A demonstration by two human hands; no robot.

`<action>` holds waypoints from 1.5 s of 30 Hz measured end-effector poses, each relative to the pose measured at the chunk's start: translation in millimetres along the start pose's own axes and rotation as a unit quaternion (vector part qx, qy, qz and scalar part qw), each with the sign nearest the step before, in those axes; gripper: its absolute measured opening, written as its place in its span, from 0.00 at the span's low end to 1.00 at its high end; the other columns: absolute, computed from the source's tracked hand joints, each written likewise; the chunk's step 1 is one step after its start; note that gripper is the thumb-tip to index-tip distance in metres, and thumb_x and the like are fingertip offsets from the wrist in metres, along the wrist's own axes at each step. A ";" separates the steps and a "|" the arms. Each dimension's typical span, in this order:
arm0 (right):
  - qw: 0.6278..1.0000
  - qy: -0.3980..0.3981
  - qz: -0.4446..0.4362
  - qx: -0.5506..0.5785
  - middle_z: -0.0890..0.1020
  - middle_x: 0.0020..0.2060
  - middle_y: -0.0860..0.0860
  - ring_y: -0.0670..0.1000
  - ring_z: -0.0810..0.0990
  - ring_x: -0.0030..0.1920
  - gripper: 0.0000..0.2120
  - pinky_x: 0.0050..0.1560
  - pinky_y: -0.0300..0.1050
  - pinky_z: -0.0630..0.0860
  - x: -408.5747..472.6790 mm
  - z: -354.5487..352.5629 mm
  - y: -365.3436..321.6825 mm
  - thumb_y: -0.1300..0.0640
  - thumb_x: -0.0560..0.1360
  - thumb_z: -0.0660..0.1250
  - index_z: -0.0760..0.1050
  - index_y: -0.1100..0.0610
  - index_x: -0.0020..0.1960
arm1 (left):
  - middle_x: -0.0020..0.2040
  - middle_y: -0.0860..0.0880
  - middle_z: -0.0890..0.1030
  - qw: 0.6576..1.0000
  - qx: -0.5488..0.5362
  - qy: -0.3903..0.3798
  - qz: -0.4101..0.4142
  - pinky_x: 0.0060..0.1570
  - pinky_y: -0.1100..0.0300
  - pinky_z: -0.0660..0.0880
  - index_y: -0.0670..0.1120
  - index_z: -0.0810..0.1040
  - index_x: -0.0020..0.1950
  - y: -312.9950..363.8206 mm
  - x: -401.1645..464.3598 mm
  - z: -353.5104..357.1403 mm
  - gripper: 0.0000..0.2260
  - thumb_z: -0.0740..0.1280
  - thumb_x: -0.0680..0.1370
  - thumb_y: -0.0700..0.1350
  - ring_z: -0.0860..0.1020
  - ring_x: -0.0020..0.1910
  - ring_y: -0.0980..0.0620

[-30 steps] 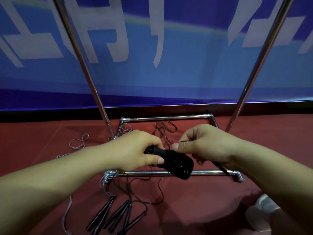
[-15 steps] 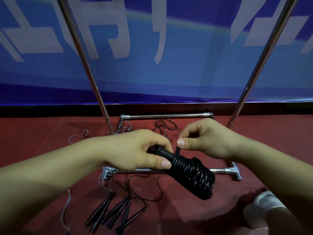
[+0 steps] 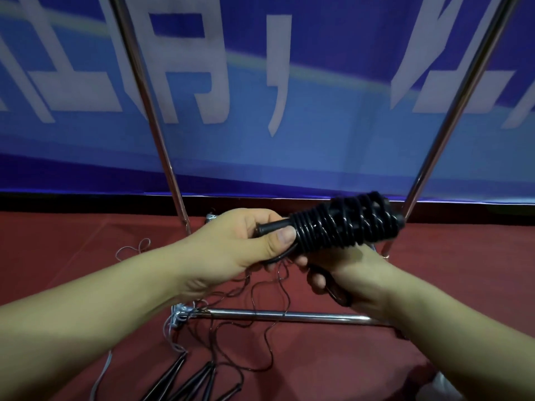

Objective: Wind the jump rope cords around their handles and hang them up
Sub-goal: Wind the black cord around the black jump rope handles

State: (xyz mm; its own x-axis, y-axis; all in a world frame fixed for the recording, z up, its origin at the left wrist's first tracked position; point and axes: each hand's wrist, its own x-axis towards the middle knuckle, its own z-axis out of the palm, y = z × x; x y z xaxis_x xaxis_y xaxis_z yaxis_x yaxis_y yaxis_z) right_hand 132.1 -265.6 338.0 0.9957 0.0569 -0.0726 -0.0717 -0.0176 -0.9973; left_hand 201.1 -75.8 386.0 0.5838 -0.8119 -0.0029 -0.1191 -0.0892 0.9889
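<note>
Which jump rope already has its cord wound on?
The jump rope gripped in the left hand; the floor handles still trail loose cords.

Black wound rope (image 3: 344,224); red floor (image 3: 318,357); blue banner (image 3: 318,134)

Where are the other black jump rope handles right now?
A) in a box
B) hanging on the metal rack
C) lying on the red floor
C: the spare black handles lie on the red floor below the left hand, not on the metal rack.
</note>
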 end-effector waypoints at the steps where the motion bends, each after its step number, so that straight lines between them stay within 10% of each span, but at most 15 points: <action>1: 1.000 0.006 -0.006 0.014 0.77 0.35 0.51 0.47 0.70 0.30 0.09 0.26 0.37 0.65 0.8 5.0 -0.6 0.63 0.81 0.61 0.78 0.58 0.46 | 0.41 0.44 0.84 0.999 0.003 0.033 -0.003 0.35 0.66 0.71 0.42 0.79 0.47 -2.0 1.4 -1.1 0.11 0.68 0.77 0.50 0.75 0.32 0.56; 13: 0.999 0.006 0.008 -0.036 0.68 0.28 0.51 0.49 0.61 0.26 0.11 0.28 0.41 0.58 -11.5 35.4 -10.9 0.55 0.82 0.63 0.79 0.63 0.52 | 0.34 0.48 0.81 0.983 0.050 0.169 -0.049 0.37 0.59 0.72 0.45 0.76 0.43 -19.0 9.1 -6.9 0.11 0.68 0.79 0.52 0.74 0.31 0.53; 18: 0.998 0.002 0.050 -0.049 0.70 0.27 0.47 0.49 0.65 0.27 0.10 0.30 0.44 0.62 -11.6 37.3 -11.9 0.67 0.80 0.59 0.77 0.60 0.55 | 0.33 0.49 0.81 0.978 0.063 0.191 -0.048 0.39 0.54 0.71 0.46 0.76 0.43 -24.1 11.8 -7.8 0.11 0.69 0.79 0.52 0.74 0.32 0.51; 25: 0.989 0.001 0.057 -0.138 0.81 0.32 0.49 0.50 0.76 0.30 0.11 0.34 0.40 0.72 -18.5 38.9 -20.5 0.55 0.83 0.60 0.78 0.61 0.53 | 0.31 0.51 0.78 0.969 0.089 0.226 -0.040 0.36 0.56 0.68 0.44 0.78 0.44 -30.8 15.7 -10.8 0.11 0.71 0.78 0.51 0.71 0.32 0.52; 31: 0.974 0.028 0.069 -0.212 0.80 0.28 0.48 0.49 0.76 0.27 0.14 0.31 0.40 0.73 -19.6 32.0 -26.1 0.54 0.81 0.64 0.76 0.60 0.39 | 0.28 0.55 0.75 0.963 0.158 0.218 -0.035 0.30 0.60 0.65 0.45 0.77 0.44 -33.7 16.9 -11.5 0.11 0.72 0.77 0.51 0.68 0.26 0.57; 45: 0.964 0.102 0.029 -0.245 0.83 0.31 0.53 0.49 0.83 0.29 0.03 0.41 0.49 0.82 -15.5 16.1 -20.7 0.56 0.75 0.72 0.83 0.51 0.48 | 0.31 0.44 0.80 0.940 0.285 0.172 -0.069 0.30 0.58 0.68 0.48 0.75 0.40 -37.9 13.7 -17.7 0.12 0.75 0.75 0.51 0.69 0.25 0.56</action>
State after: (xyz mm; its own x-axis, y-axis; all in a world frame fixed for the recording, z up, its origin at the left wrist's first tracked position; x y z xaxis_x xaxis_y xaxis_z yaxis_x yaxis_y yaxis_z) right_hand 117.2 -250.1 359.5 0.9853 -0.1541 -0.0739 -0.1408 -0.4870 -0.8620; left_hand 227.9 -73.4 351.1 0.8391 -0.5436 0.0212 -0.3778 -0.5543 0.7416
